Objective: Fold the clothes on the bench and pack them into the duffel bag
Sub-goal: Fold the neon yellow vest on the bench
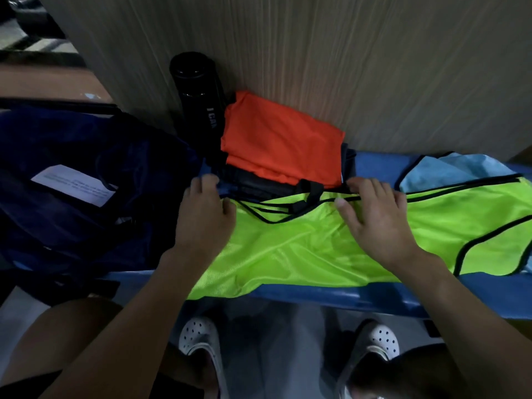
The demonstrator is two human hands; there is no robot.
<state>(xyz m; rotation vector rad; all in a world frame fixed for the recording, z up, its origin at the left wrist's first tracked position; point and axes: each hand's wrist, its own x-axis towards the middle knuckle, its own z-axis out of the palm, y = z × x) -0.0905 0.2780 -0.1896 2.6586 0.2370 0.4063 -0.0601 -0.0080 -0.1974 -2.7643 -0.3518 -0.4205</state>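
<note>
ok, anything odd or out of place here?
Nothing spilled or damaged. The green vest lies rumpled, its near edge at the front lip of the bench. A black bottle stands beside the folded orange top, and a white paper lies on the bag.

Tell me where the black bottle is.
Head view, left of centre: the black bottle stands against the wall, between the duffel bag and the folded orange garment.
</note>
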